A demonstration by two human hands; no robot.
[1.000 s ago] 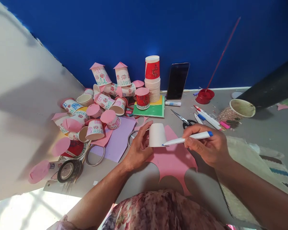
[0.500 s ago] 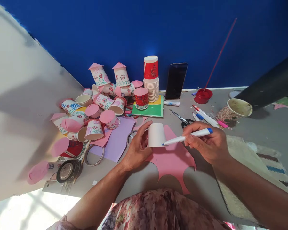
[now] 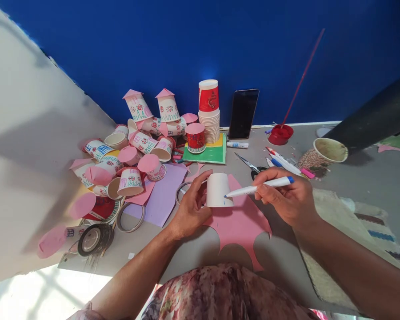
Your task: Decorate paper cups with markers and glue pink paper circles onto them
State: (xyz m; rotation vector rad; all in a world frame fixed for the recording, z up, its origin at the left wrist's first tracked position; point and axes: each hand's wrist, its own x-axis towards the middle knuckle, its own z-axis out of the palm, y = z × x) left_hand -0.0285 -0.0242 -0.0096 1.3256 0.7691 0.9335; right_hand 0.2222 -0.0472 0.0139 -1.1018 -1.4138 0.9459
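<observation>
A plain white paper cup [image 3: 217,189], bottom side up, is gripped at its left side by my left hand [image 3: 192,204]. Short blue marks show near its lower right edge. Between the fingers of my right hand [image 3: 286,195] is a white marker with a blue end [image 3: 258,187], its blue tip at the cup's right side by the marks. Beneath the cup lies a sheet of pink paper [image 3: 240,222] with rounded cut-outs along its edge. Scissors [image 3: 250,165] rest just behind my right hand.
Decorated cups with pink paper tops [image 3: 130,181] are heaped at left, beside tape rolls [image 3: 92,240] and purple paper [image 3: 168,191]. Stacked cups [image 3: 209,111] and a phone [image 3: 243,114] stand by the blue wall. Markers [image 3: 286,162], a patterned cup [image 3: 325,153] and a cloth [image 3: 333,244] are at right.
The marker tip has moved slightly up from the cup's lower edge, and the blue mark there is now more visible. Both hands keep their hold.
</observation>
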